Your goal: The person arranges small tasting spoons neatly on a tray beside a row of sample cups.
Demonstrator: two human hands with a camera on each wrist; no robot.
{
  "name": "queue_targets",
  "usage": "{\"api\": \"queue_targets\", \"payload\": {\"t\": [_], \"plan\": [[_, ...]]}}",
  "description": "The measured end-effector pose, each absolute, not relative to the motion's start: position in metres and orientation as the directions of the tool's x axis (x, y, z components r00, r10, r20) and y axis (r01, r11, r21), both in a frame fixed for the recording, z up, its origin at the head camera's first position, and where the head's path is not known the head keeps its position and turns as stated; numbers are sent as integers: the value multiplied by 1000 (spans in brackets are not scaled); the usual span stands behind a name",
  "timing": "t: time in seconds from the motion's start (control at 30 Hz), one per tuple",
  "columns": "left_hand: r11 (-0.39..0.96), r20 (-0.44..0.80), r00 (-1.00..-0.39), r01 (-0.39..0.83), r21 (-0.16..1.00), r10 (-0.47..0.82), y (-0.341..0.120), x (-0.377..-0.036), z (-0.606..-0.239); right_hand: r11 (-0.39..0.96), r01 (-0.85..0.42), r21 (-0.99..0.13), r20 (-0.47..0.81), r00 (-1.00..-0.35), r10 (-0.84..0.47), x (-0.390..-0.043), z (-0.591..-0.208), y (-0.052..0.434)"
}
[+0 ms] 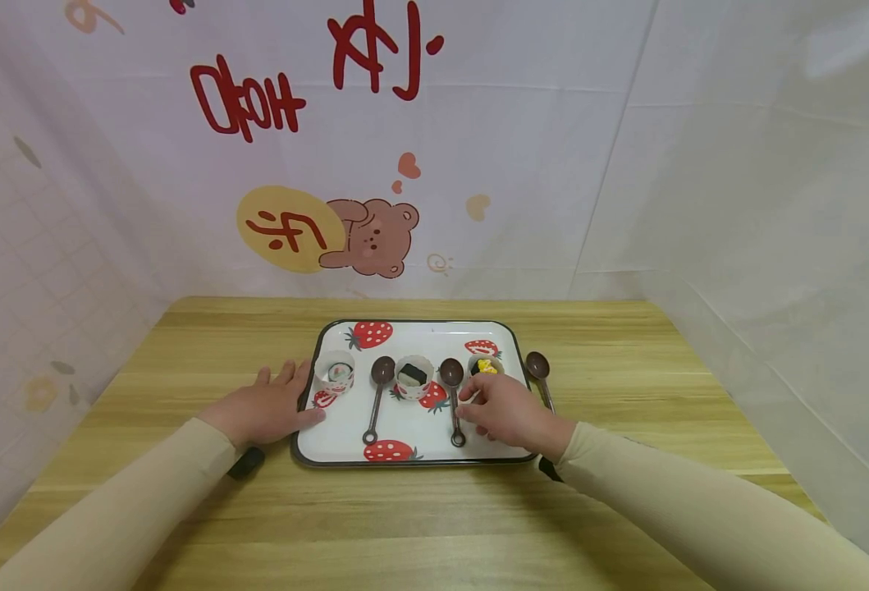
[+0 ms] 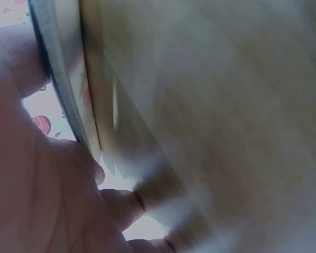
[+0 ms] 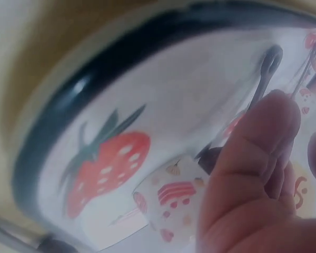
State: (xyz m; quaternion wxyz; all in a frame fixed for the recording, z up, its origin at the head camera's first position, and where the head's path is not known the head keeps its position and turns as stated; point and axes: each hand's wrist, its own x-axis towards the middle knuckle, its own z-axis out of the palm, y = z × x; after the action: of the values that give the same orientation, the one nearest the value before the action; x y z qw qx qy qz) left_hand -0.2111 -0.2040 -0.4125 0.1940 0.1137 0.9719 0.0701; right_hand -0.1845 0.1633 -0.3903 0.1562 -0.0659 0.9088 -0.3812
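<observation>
Wooden table [image 1: 419,525] under my arms, printed cloth behind. My left hand [image 1: 264,410] lies flat, fingers straight, thumb on the tray's [image 1: 434,332] left rim. My right hand [image 1: 508,410], loosely curled on the tray, touches a brown spoon [image 1: 453,394] beside paper cups [image 1: 414,376].

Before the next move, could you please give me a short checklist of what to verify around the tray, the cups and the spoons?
1. Left hand steadies the strawberry-printed white tray at its left rim: ok.
2. Right hand has the middle brown plastic spoon pinched: cannot tell.
3. Three small printed paper cups upright, including the centre one: ok.
4. Third brown spoon on the tray: not ok, it lies outside the right rim.
</observation>
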Motion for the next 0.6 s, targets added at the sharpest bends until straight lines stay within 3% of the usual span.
{"api": "queue_targets", "payload": {"t": [0.27, 0.6], "plan": [[964, -363, -898, 195, 183, 251, -203, -210, -412, 681, 16, -732, -226, -949, -220, -186, -386, 177], [963, -370, -894, 194, 189, 253, -203, -210, -410, 757, -100, -646, -125, -964, -235, -187, -382, 201]]}}
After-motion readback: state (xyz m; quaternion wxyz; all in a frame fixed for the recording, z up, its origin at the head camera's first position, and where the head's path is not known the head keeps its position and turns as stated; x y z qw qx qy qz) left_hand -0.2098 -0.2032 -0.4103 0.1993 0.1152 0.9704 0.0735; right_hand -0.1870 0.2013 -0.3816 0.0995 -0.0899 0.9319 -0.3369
